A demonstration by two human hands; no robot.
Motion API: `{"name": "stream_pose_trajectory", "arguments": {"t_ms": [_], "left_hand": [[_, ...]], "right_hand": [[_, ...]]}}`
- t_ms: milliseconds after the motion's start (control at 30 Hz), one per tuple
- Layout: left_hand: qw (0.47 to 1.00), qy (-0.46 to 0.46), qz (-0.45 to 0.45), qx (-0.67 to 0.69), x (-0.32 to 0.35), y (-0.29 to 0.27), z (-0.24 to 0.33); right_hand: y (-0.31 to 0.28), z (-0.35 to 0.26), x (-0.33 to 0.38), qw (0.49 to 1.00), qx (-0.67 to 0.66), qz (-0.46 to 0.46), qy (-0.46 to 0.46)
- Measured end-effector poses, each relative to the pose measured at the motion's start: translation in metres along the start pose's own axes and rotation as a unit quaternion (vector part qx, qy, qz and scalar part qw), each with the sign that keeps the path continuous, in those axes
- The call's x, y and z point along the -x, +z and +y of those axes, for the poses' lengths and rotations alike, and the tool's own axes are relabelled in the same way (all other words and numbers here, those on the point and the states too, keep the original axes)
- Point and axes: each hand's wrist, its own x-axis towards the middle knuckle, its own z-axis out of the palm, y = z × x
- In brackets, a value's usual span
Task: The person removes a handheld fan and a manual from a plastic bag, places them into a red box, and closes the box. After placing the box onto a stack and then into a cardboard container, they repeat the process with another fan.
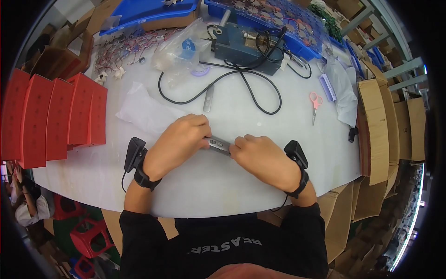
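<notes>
Between my two hands, just above or on the white table [195, 195], is a slim grey bar-shaped device [219, 144] with small oval buttons or openings on its upper face. My left hand [179, 139] pinches its left end with curled fingers. At the other end, my right hand [260, 156] grips it, and the fingers cover that tip. The device tilts slightly down toward the right. Farther back lies a flat grey strip [208, 99] of similar shape, touched by neither hand. A crumpled white sheet [144, 109] is left of it.
A dark machine [246, 49] with a looping black cable stands at the back. Red boxes [60, 118] line the left side. Pink-handled scissors [315, 102] and a purple-white box [327, 87] lie right. Blue trays [153, 16] hold parts; cardboard boxes [374, 130] border the right edge.
</notes>
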Motion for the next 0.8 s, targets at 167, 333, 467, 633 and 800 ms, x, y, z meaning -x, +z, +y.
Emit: {"name": "stream_pose_trajectory", "arguments": {"t_ms": [167,333,467,633,800], "left_hand": [[0.999,0.018,0.006,-0.04,0.0,0.003,0.001],[1.0,0.029,0.0,-0.002,0.0,-0.002,-0.004],[0.999,0.033,-0.012,-0.005,0.003,-0.002,-0.007],[0.999,0.017,-0.015,-0.039,0.002,-0.002,0.001],[0.995,-0.017,-0.006,-0.101,0.007,0.005,0.015]], "right_hand": [[0.005,0.002,-0.012,0.989,-0.121,-0.06,-0.055],[-0.004,0.001,-0.001,0.993,-0.11,0.033,0.026],[0.002,0.009,-0.003,0.995,-0.088,0.002,0.048],[0.004,0.013,-0.006,0.991,-0.126,-0.009,0.044],[0.007,0.013,-0.009,0.987,-0.15,-0.014,0.065]]}}
